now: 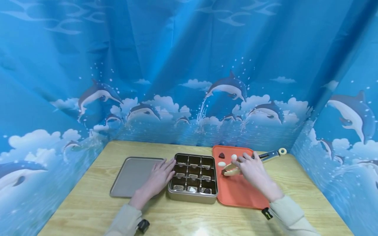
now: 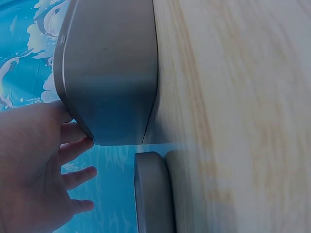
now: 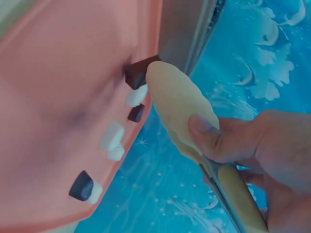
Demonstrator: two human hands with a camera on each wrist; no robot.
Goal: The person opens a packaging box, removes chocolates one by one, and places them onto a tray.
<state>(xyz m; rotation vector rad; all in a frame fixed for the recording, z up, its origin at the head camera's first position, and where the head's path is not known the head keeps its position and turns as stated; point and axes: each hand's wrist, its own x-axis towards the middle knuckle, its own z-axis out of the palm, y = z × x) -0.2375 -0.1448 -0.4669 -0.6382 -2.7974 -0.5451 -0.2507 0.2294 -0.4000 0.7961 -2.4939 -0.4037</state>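
Note:
My right hand [image 1: 254, 171] grips a pair of tongs [image 3: 181, 99] with cream-coloured scalloped tips and a metal handle. Between those tips, above the red tray [image 1: 236, 193], is a dark brown chocolate piece [image 3: 138, 73]. My left hand [image 1: 160, 174] touches the left rim of a metal tin [image 1: 193, 197], its fingers spread and nearly straight. A dark insert divides the tin into several compartments. In its front row, the middle compartment holds a white piece [image 1: 192, 189] and the right one a dark piece [image 1: 207, 191].
Toward the red tray's far end lie another dark piece [image 1: 221, 155] and white pieces, one a white oval [image 1: 221, 164]. A flat grey metal lid [image 1: 134, 175] lies left of the tin. Behind the wooden table [image 1: 174, 219] hangs a blue dolphin curtain [image 1: 177, 65].

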